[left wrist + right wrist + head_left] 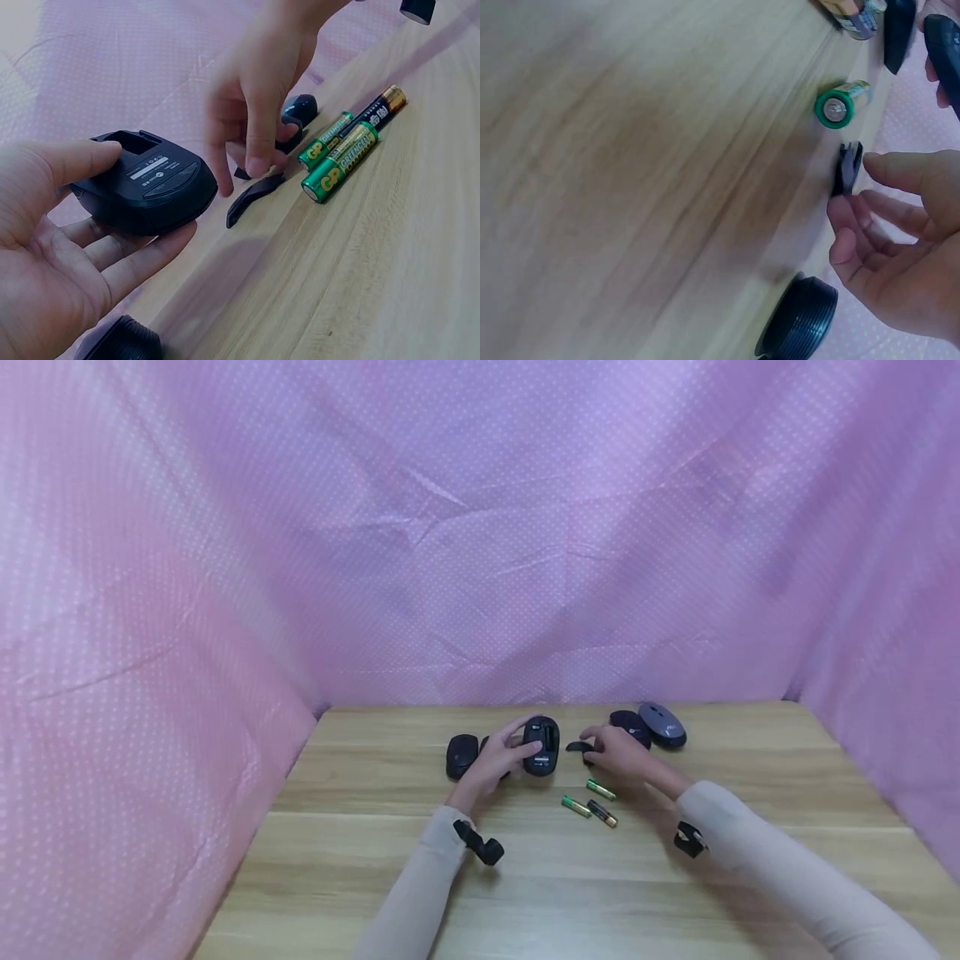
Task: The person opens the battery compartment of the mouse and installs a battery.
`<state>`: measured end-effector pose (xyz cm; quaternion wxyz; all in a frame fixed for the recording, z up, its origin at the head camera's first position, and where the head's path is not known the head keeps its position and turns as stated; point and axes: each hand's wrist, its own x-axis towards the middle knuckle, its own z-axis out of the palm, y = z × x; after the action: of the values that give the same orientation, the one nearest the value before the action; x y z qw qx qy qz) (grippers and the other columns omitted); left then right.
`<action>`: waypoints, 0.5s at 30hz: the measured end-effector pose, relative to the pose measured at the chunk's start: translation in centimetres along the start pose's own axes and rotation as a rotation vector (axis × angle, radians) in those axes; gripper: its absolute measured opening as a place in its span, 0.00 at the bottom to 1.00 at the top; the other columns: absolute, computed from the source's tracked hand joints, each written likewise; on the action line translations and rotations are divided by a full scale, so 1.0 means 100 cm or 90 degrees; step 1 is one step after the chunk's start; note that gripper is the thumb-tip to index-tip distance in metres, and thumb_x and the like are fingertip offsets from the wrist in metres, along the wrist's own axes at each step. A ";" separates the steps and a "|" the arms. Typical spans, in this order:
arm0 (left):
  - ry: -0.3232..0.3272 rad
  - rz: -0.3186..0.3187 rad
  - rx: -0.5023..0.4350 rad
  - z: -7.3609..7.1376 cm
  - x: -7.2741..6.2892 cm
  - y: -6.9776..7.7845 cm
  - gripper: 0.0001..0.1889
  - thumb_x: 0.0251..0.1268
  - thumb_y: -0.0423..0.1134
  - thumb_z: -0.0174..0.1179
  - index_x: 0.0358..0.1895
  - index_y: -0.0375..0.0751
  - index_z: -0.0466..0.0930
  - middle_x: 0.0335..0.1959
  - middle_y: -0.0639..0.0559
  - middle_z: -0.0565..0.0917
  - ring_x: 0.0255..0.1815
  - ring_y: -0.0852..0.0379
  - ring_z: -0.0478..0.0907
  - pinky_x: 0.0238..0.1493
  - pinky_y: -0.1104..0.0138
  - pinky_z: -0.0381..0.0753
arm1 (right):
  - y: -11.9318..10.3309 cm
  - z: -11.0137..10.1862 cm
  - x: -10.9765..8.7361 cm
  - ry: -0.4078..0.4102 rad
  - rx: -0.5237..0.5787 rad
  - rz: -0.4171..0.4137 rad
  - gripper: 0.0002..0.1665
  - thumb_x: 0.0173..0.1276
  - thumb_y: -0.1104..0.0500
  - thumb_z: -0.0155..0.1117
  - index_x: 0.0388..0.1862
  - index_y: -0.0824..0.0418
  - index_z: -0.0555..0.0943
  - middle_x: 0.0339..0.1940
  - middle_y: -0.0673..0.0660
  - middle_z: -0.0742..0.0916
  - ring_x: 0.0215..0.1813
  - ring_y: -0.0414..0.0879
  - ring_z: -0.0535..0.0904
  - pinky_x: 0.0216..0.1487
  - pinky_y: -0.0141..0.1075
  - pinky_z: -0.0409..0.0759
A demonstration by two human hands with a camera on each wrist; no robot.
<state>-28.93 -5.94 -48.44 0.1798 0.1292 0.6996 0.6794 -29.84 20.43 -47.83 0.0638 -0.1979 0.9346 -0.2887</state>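
My left hand (495, 760) grips a black computer mouse (542, 746) turned underside up, thumb across the base by its uncovered battery slot (133, 142). Close over the table, my right hand (617, 752) has its thumb and fingers spread around small curved black pieces that look like battery covers. One black cover (253, 199) lies just below those fingertips in the left wrist view; in the right wrist view, a black cover (847, 169) shows right at the thumb and fingertips. Two green GP batteries (576, 806) and a black battery (602, 813) lie nearer me.
Another black mouse (462, 756) rests left of the left hand, with a further dark one partly hidden behind that hand. Beyond the right hand are a dark mouse (630, 727) and a grey mouse (662, 725). Pink dotted cloth (487, 568) surrounds the wooden table (360, 860).
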 end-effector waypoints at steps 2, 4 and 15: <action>0.005 0.003 -0.008 0.000 0.001 -0.002 0.33 0.73 0.40 0.64 0.78 0.57 0.65 0.67 0.37 0.79 0.48 0.56 0.84 0.39 0.67 0.83 | -0.001 -0.004 -0.002 -0.002 0.013 -0.002 0.19 0.71 0.63 0.65 0.58 0.69 0.81 0.34 0.57 0.86 0.35 0.45 0.79 0.36 0.36 0.79; 0.010 0.004 -0.014 0.000 0.002 -0.003 0.33 0.73 0.40 0.63 0.78 0.55 0.65 0.68 0.37 0.78 0.51 0.54 0.84 0.41 0.67 0.83 | -0.002 -0.007 -0.005 -0.005 0.024 -0.013 0.17 0.71 0.63 0.66 0.56 0.68 0.82 0.34 0.56 0.86 0.36 0.44 0.79 0.37 0.36 0.79; 0.006 0.018 -0.028 0.004 0.006 -0.006 0.32 0.73 0.37 0.62 0.78 0.53 0.66 0.67 0.36 0.78 0.57 0.49 0.84 0.45 0.65 0.87 | -0.001 -0.017 -0.028 -0.042 0.066 -0.063 0.17 0.69 0.61 0.68 0.54 0.66 0.84 0.34 0.51 0.86 0.35 0.40 0.77 0.36 0.31 0.78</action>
<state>-29.23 -5.39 -49.05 0.1697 0.1317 0.6833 0.6978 -27.66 22.38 -46.33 0.0901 -0.2498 0.9047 -0.3333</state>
